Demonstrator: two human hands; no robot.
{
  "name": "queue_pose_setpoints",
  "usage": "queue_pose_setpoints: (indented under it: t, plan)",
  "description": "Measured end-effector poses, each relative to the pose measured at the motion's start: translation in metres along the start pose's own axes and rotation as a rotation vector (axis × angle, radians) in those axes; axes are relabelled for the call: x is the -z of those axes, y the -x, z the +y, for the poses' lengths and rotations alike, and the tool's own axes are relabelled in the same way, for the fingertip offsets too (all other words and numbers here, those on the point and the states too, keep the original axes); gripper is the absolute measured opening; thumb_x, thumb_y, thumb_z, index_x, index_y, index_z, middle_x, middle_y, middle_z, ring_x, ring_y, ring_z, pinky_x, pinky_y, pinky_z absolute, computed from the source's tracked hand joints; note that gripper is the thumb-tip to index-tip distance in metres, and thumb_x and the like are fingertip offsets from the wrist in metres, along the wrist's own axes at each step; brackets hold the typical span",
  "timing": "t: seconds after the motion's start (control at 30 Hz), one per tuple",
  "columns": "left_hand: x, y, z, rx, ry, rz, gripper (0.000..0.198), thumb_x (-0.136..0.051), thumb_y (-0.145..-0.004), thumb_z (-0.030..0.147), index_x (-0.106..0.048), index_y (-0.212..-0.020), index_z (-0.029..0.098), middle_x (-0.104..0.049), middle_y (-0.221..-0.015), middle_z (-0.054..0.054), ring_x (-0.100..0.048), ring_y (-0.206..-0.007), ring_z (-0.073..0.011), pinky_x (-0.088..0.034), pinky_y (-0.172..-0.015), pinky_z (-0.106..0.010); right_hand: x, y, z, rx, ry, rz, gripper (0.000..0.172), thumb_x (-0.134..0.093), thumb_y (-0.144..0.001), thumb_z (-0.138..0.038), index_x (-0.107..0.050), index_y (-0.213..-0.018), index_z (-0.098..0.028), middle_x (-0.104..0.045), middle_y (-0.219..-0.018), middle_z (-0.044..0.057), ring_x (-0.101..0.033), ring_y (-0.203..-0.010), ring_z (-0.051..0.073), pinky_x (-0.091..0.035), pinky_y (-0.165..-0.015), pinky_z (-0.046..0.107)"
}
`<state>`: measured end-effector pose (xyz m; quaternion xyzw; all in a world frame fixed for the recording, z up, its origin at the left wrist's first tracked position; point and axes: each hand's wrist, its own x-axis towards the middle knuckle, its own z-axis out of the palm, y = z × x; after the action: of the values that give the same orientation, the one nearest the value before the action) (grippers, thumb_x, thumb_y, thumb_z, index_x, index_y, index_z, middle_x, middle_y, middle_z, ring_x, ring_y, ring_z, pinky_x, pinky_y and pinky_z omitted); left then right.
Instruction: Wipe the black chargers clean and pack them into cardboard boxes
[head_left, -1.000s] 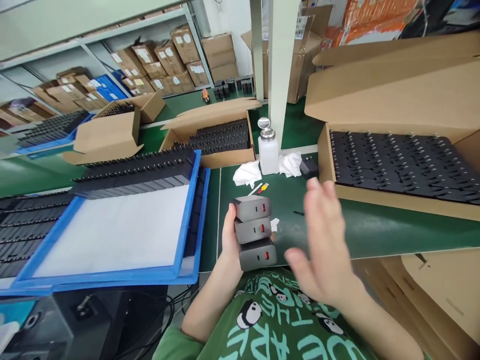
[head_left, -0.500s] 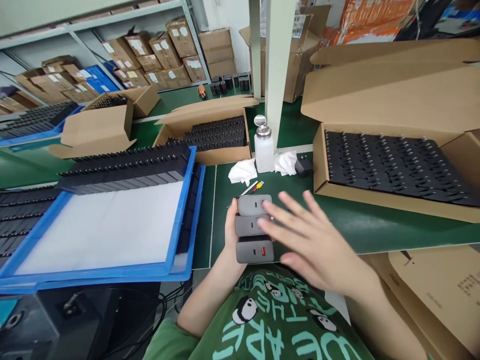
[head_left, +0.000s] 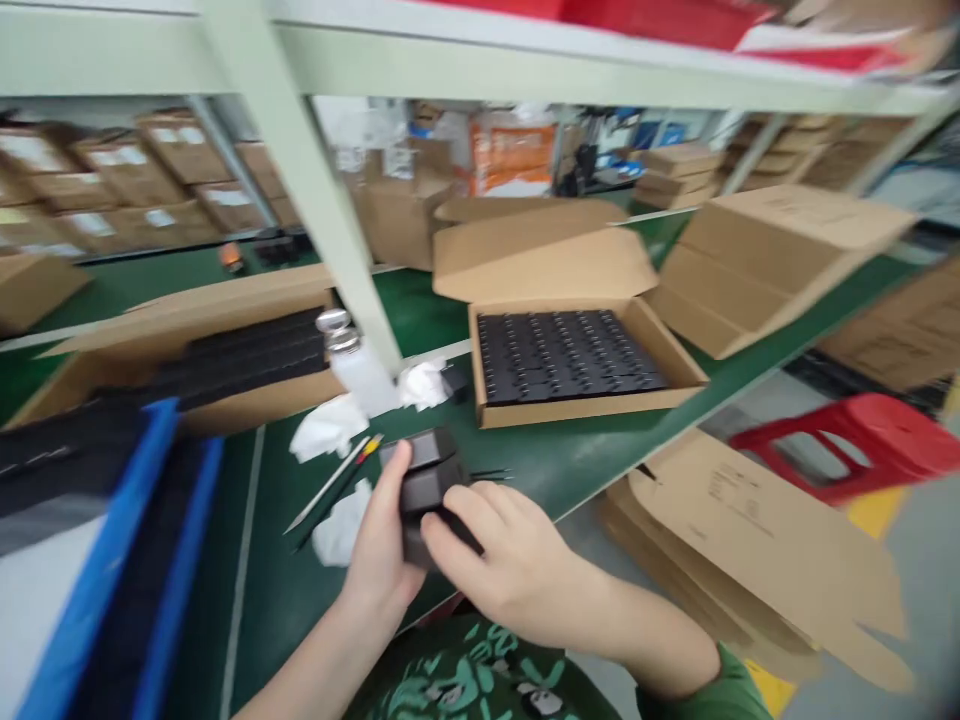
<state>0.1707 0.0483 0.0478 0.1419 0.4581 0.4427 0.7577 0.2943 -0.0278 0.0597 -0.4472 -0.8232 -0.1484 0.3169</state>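
A small stack of black USB chargers (head_left: 426, 487) is held in front of my chest, blurred by motion. My left hand (head_left: 384, 540) wraps the stack from the left, its thumb lying along the near upper side. My right hand (head_left: 517, 555) grips the chargers from the right, with thumb and index finger on the lowest one. On the bench to the left of the hands are a crumpled white cloth (head_left: 341, 525) and a pen-like white tool (head_left: 328, 487). Behind them stand a white pump bottle (head_left: 364, 375) and another white cloth (head_left: 328, 425).
An open carton (head_left: 592, 405) filled with rows of black chargers sits at the back right. Another open carton (head_left: 255, 405) holds more at the left. Blue trays (head_left: 112, 560) occupy the near left. A post (head_left: 319, 200) rises behind the bottle. Flattened cardboard (head_left: 765, 540) and a red stool (head_left: 862, 445) are at lower right.
My view has swung to the right. My right hand, spread over the stack before, now grips it. The chargers have turned, and their port faces no longer show clearly.
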Motion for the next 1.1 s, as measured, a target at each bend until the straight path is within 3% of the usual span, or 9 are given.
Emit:
queue_pose_setpoints:
  t: [0.07,0.13,0.23,0.3,0.43,0.53,0.67,0.87,1.1]
  plan:
    - [-0.015,-0.009,-0.003,0.061,-0.114,0.017,0.028,-0.071,-0.086,0.046,-0.067,-0.099,0.021,-0.073,-0.079,0.001,-0.067,-0.063,-0.0134,-0.053,-0.054,-0.022,0.022,0.015,0.020,-0.086,-0.024,0.025,0.022,-0.051,-0.090,-0.012,-0.065,-0.107,-0.017,-0.070,-0.092,0.005,-0.059,-0.084,0.018,-0.051,-0.089,0.038]
    - [-0.027,-0.017,-0.008,0.089,-0.206,0.014,0.023,-0.067,-0.090,0.041,-0.066,-0.103,0.021,-0.071,-0.078,0.000,-0.064,-0.060,-0.0129,-0.051,-0.050,-0.022,0.050,0.031,0.052,-0.347,0.059,0.066,0.022,-0.054,-0.089,-0.018,-0.061,-0.110,-0.023,-0.072,-0.100,0.002,-0.061,-0.094,0.019,-0.049,-0.094,0.040]
    - [-0.041,-0.025,-0.018,0.103,-0.270,-0.043,0.020,-0.069,-0.089,0.034,-0.066,-0.103,0.019,-0.068,-0.075,-0.001,-0.061,-0.056,-0.0119,-0.051,-0.047,-0.022,0.091,0.048,0.130,-0.883,0.305,0.100,0.028,-0.061,-0.090,-0.032,-0.058,-0.116,-0.022,-0.069,-0.114,0.009,-0.063,-0.099,0.025,-0.052,-0.083,0.041]
    - [-0.047,-0.027,-0.025,0.112,-0.308,-0.088,0.023,-0.071,-0.087,0.034,-0.067,-0.103,0.018,-0.068,-0.077,-0.002,-0.061,-0.059,-0.0128,-0.050,-0.046,-0.022,0.108,0.050,0.196,-1.005,0.353,0.061,0.043,-0.063,-0.090,-0.031,-0.053,-0.130,-0.017,-0.068,-0.117,0.015,-0.064,-0.103,0.029,-0.052,-0.086,0.046]
    - [-0.055,-0.027,-0.034,0.106,-0.355,-0.179,0.032,-0.079,-0.080,0.038,-0.068,-0.103,0.019,-0.068,-0.080,-0.003,-0.060,-0.061,-0.0144,-0.049,-0.045,-0.022,0.108,0.042,0.306,-1.145,0.365,-0.155,0.041,-0.064,-0.095,-0.034,-0.057,-0.132,-0.017,-0.062,-0.128,0.012,-0.062,-0.114,0.025,-0.052,-0.099,0.048]
    - [-0.058,-0.030,-0.034,0.093,-0.378,-0.206,0.047,-0.087,-0.069,0.048,-0.068,-0.102,0.020,-0.066,-0.079,-0.001,-0.059,-0.063,-0.0149,-0.049,-0.047,-0.023,0.092,0.034,0.350,-1.266,0.369,-0.280,0.037,-0.063,-0.097,-0.039,-0.060,-0.125,-0.016,-0.062,-0.126,0.010,-0.064,-0.111,0.023,-0.056,-0.095,0.046]
    - [-0.057,-0.041,-0.031,0.111,-0.404,-0.160,0.067,-0.094,-0.054,0.047,-0.068,-0.110,0.023,-0.069,-0.089,-0.001,-0.062,-0.070,-0.0164,-0.050,-0.052,-0.024,0.068,0.024,0.372,-1.350,0.339,-0.390,0.037,-0.064,-0.097,-0.039,-0.060,-0.126,-0.016,-0.063,-0.125,0.009,-0.065,-0.108,0.022,-0.058,-0.091,0.043]
    - [-0.062,-0.048,-0.032,0.084,-0.410,-0.158,0.073,-0.093,-0.055,0.052,-0.066,-0.117,0.023,-0.070,-0.098,-0.004,-0.061,-0.073,-0.0163,-0.050,-0.057,-0.025,0.051,0.008,0.371,-1.291,0.203,-0.478,0.041,-0.065,-0.095,-0.038,-0.059,-0.127,-0.013,-0.061,-0.128,0.013,-0.064,-0.111,0.023,-0.056,-0.094,0.044]
    - [-0.107,-0.056,-0.038,-0.078,-0.705,-0.458,0.054,-0.086,-0.069,0.053,-0.069,-0.109,0.021,-0.073,-0.104,-0.006,-0.066,-0.092,-0.0198,-0.049,-0.076,-0.025,0.083,0.017,0.300,-0.903,-0.352,-0.612,0.050,-0.065,-0.095,-0.038,-0.052,-0.141,-0.022,-0.054,-0.145,0.011,-0.062,-0.118,0.022,-0.056,-0.098,0.043]
